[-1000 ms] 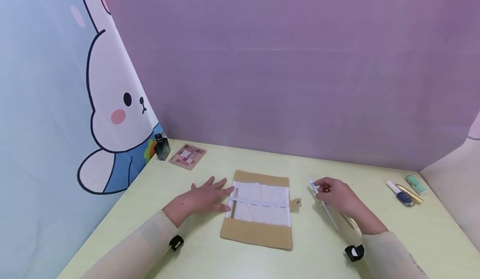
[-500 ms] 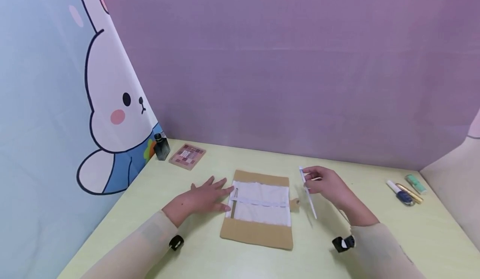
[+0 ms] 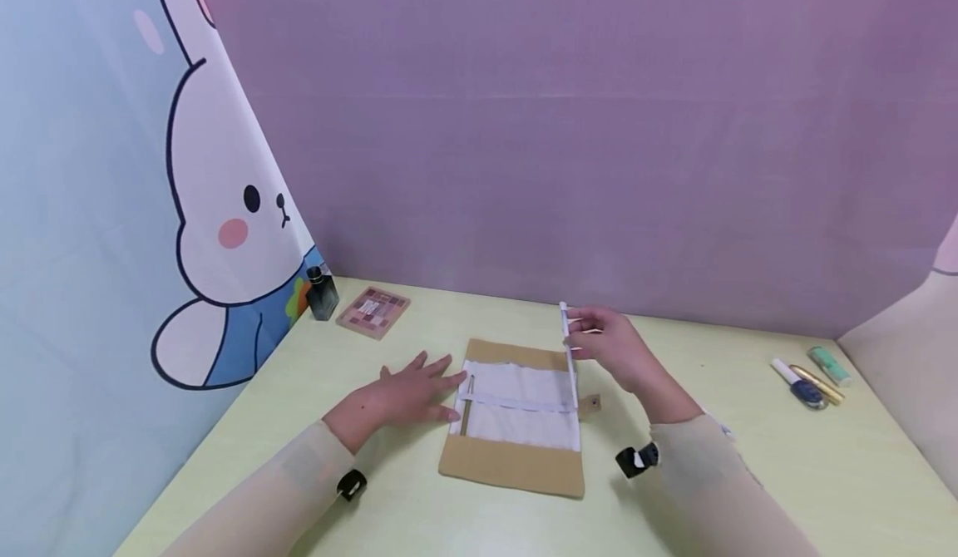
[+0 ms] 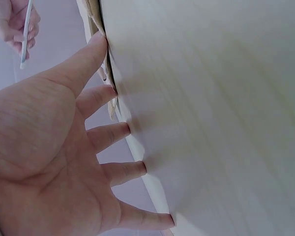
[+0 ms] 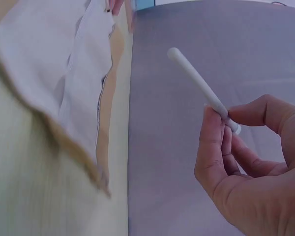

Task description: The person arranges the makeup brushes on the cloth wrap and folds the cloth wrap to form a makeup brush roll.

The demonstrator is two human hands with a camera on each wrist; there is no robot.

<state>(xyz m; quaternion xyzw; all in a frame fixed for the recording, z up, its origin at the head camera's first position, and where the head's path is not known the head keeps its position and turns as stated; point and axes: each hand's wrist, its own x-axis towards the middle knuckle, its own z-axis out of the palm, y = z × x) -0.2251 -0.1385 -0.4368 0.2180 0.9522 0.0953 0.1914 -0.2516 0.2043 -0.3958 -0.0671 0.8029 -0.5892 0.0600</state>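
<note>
A tan roll-up fabric pouch [image 3: 512,467] lies unrolled, its white lining and pale elastic band [image 3: 516,405] facing up. Tucked under the band at its left end is a thin golden-brown stick [image 3: 466,416]. My left hand [image 3: 400,396] spreads its fingers flat, thumb and fingertips at the pouch's left edge. Between thumb and fingers, my right hand [image 3: 609,347] pinches a slim white pen-like stick [image 5: 199,84] near its upper end. Held at a slant, the stick overlaps the pouch's right edge in the head view. A snap strap [image 3: 590,404] sticks out on that side.
At the far left stand a dark bottle [image 3: 322,294] and a pink checkered palette [image 3: 373,313] lying flat. On the far right lie a white-and-navy item [image 3: 801,386], a gold tube [image 3: 817,386] and a green item [image 3: 829,366]. A purple backdrop [image 3: 524,141] rises behind the table.
My right hand has carried the white stick leftward and away from me, from right of the pouch to over its right edge. My left hand has stayed in place.
</note>
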